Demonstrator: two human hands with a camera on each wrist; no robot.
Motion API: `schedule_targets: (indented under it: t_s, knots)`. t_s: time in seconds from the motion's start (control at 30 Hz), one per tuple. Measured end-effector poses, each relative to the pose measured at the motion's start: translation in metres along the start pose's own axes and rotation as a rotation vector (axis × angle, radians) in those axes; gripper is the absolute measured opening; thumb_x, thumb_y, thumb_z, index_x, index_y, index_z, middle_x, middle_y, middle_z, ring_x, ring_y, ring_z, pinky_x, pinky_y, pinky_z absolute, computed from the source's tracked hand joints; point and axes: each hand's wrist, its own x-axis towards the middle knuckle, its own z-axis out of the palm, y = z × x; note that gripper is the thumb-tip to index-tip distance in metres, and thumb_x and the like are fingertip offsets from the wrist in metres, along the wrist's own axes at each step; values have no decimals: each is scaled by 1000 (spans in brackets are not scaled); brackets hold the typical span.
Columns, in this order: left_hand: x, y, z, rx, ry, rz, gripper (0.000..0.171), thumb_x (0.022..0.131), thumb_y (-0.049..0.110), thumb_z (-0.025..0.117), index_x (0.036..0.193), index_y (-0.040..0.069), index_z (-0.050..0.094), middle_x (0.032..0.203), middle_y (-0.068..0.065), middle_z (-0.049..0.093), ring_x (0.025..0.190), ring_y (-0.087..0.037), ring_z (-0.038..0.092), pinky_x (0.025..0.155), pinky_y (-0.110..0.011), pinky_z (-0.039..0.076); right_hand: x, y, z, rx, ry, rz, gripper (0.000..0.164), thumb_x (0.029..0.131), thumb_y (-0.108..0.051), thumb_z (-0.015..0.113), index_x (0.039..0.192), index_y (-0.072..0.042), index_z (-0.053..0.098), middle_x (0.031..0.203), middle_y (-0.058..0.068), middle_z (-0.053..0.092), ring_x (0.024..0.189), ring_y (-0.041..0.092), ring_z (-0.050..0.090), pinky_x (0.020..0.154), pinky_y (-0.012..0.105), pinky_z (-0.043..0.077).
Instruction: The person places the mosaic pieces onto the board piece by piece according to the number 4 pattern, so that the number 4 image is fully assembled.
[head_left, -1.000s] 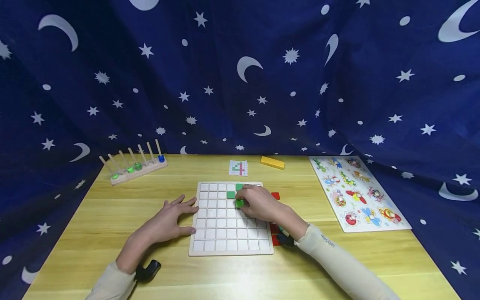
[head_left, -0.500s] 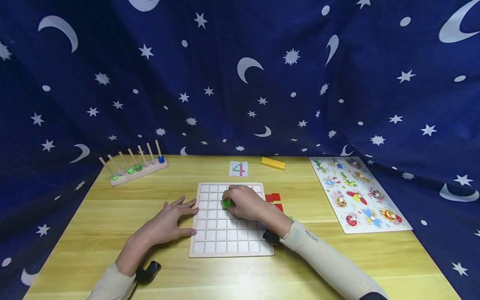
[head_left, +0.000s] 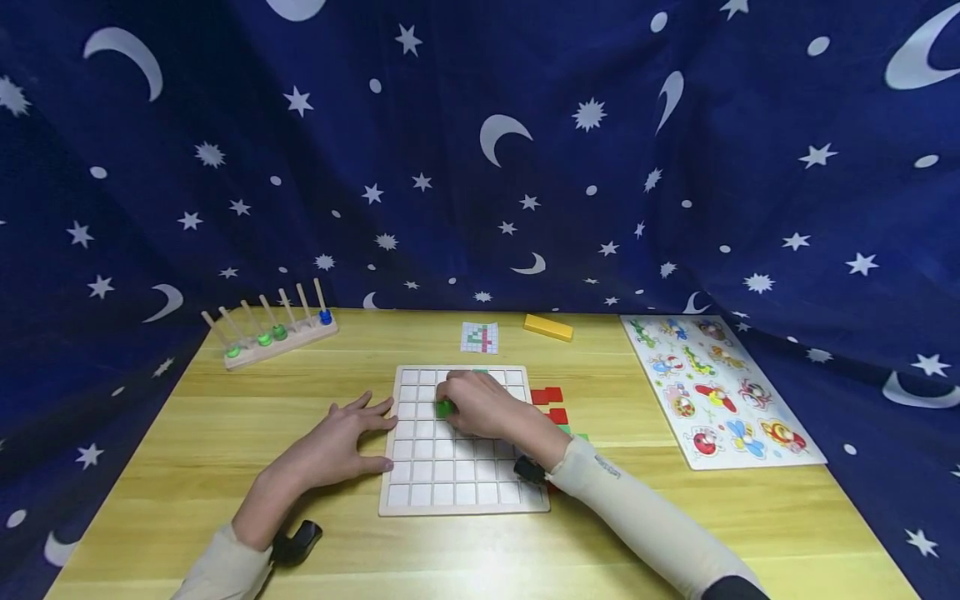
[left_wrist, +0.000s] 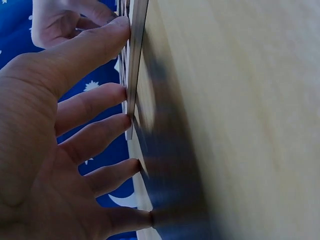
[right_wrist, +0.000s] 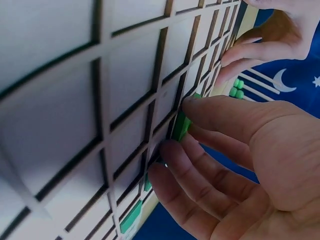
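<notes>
A white grid board [head_left: 431,471] with a pale wooden frame lies mid-table. Over its upper part, my right hand [head_left: 483,406] pinches a green square tile [head_left: 445,409] between thumb and fingers. In the right wrist view this tile [right_wrist: 183,122] stands tilted at a grid cell, while another green tile [right_wrist: 131,217] sits flat in a cell lower down. My right hand hides several cells in the head view. At the board's left edge my left hand [head_left: 330,446] rests with fingers spread, its thumb and some fingertips touching the frame in the left wrist view.
Several red tiles [head_left: 553,395] and some green ones lie right of the board, partly under my right forearm. Behind it are a small pattern card [head_left: 480,338] and a yellow block [head_left: 548,327]. A peg rack [head_left: 285,337] stands back left; an insect puzzle [head_left: 720,392] lies right.
My right hand has moved left across the board with the green tile, by about two cells. My left hand stays at the board's edge.
</notes>
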Motion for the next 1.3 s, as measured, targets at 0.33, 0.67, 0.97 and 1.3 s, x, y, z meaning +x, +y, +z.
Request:
schedule_targets:
  t_s: [0.33, 0.67, 0.97, 1.3]
  knots:
    - [0, 1, 0, 7, -4, -5, 61, 80, 40, 84, 130, 9, 68, 152, -10, 45, 144, -44, 27, 101, -80, 16, 3, 0, -3, 42, -20, 1, 6, 83, -10, 81, 85, -12, 75, 83, -2, 68, 70, 7, 53, 59, 22, 44]
    - [0, -1, 3, 9, 2, 4, 61, 80, 39, 84, 131, 9, 67, 152, -10, 45, 144, -45, 27, 101, -80, 14, -26, 9, -15, 86, 92, 12, 17, 83, -4, 73, 99, -9, 75, 93, 3, 69, 80, 13, 62, 64, 31, 50]
    - [-2, -3, 2, 5, 1, 0, 62, 80, 38, 84, 131, 8, 67, 152, -11, 45, 144, -45, 27, 102, -80, 14, -76, 27, -31, 70, 167, 76, 16, 86, -7, 74, 102, -4, 75, 92, 4, 70, 78, 17, 67, 64, 29, 53]
    - [1, 0, 2, 4, 8, 3, 63, 79, 39, 85, 131, 7, 67, 152, -12, 44, 143, -45, 28, 102, -80, 13, -136, 49, -40, 61, 155, 192, 17, 85, -8, 78, 102, -5, 75, 90, 4, 68, 73, 14, 64, 61, 27, 51]
